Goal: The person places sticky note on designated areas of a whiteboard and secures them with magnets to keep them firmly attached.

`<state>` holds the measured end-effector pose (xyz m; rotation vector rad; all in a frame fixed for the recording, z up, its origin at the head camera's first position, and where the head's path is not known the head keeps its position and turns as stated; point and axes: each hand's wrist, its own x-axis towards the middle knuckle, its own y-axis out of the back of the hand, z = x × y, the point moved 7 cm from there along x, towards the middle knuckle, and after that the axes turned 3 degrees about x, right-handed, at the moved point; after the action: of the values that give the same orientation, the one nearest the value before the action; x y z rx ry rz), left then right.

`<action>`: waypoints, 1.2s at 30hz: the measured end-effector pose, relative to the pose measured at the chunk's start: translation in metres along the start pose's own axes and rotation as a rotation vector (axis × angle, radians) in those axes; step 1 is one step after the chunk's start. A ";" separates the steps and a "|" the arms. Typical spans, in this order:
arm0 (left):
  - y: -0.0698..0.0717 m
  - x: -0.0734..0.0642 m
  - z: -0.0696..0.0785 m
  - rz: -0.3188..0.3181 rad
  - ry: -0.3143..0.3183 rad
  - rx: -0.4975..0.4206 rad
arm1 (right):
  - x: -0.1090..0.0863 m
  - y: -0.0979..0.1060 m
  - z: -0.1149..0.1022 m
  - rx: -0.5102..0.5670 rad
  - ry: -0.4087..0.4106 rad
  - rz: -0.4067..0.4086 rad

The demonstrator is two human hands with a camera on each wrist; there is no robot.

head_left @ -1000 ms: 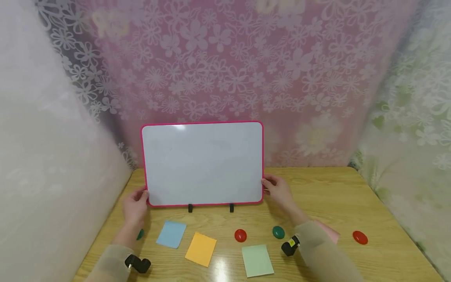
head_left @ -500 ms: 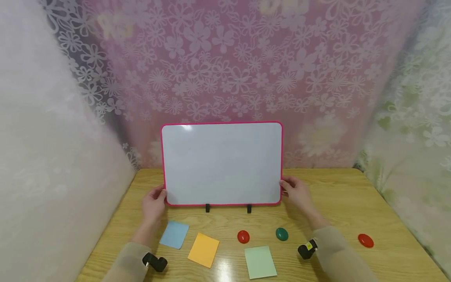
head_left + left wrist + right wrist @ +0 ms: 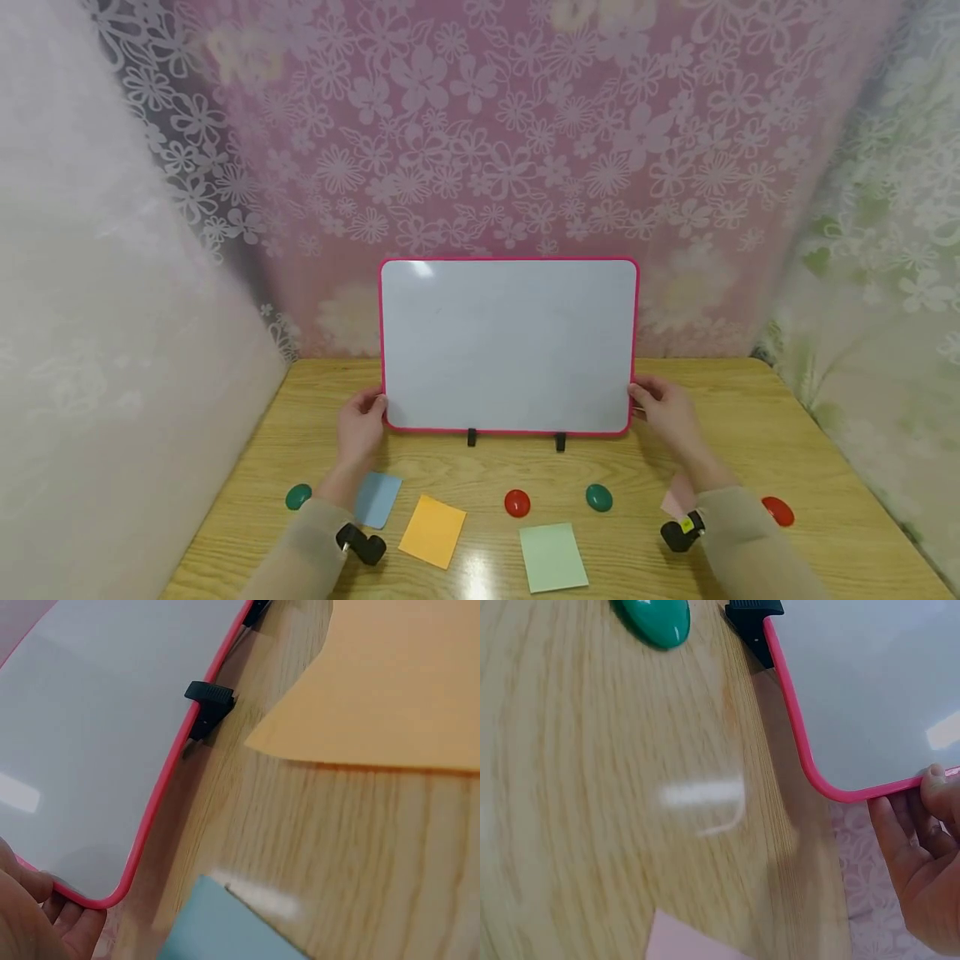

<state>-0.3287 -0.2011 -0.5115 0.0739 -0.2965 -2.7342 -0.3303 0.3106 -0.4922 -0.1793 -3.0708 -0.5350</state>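
A whiteboard (image 3: 510, 346) with a pink frame stands upright near the back of the table, its lower edge resting in two black stand clips (image 3: 472, 437). My left hand (image 3: 362, 425) pinches its left edge near the lower corner, thumb on the front face. On the opposite edge, also low down, my right hand (image 3: 670, 417) pinches the frame between thumb and fingers. The left wrist view shows one black clip (image 3: 210, 705) hooked over the pink rim. In the right wrist view the fingers (image 3: 896, 844) reach behind the board.
In front of the board lie blue (image 3: 377, 500), orange (image 3: 432, 532), pale green (image 3: 553, 557) and pink (image 3: 679, 497) paper squares. Among them are glossy green ovals (image 3: 298, 497) (image 3: 599, 497) and red ones (image 3: 517, 503) (image 3: 778, 511). A floral curtain (image 3: 487, 167) hangs behind the table.
Both hands have moved the whiteboard and its clips to the right along the table. Its slight tilt has levelled. The left green oval now shows beside my left arm.
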 end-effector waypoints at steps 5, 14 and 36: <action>-0.014 0.000 0.005 -0.003 -0.015 -0.030 | -0.001 0.011 0.005 -0.011 -0.026 0.022; -0.021 0.001 0.007 -0.008 -0.006 -0.060 | -0.002 0.018 0.008 -0.004 -0.037 0.051; -0.020 0.003 0.004 -0.144 -0.026 -0.041 | -0.003 0.020 0.008 0.004 -0.002 0.057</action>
<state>-0.3394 -0.1836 -0.5116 0.0500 -0.2506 -2.8848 -0.3248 0.3318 -0.4929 -0.2665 -3.0573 -0.5261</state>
